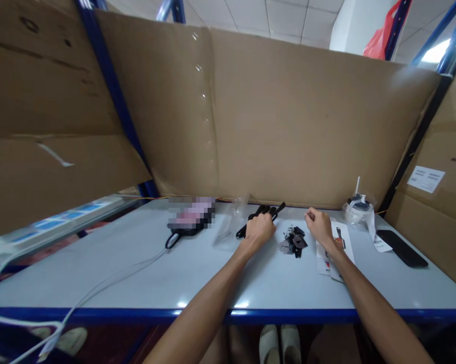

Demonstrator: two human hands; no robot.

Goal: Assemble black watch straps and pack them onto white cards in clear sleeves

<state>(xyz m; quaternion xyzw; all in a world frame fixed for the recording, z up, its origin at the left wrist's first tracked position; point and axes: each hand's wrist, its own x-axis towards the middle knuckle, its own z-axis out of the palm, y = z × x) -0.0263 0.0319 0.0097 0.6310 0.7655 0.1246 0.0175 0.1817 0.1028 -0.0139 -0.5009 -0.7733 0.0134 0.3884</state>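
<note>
My left hand (260,228) is closed over a bunch of long black handles (265,209) toward the back of the table. One black handle sticks out past its fingers to the upper right; the grip itself is partly hidden. To its right lies a loose pile of small black and shiny metal parts (294,242). Beyond that pile, my right hand (319,226) hovers or rests near a stack of printed cards (345,237), its fingers curled together. Whether anything small is pinched in them does not show. The top card pictures a black-handled tool.
A clear plastic bag (231,222) lies left of the handles, beside a blurred-out device in a black case (193,228). At right are a lidded cup with a straw (359,208) and a black phone (402,247). Cardboard walls (288,116) enclose the table; a white cable (114,279) crosses its left side.
</note>
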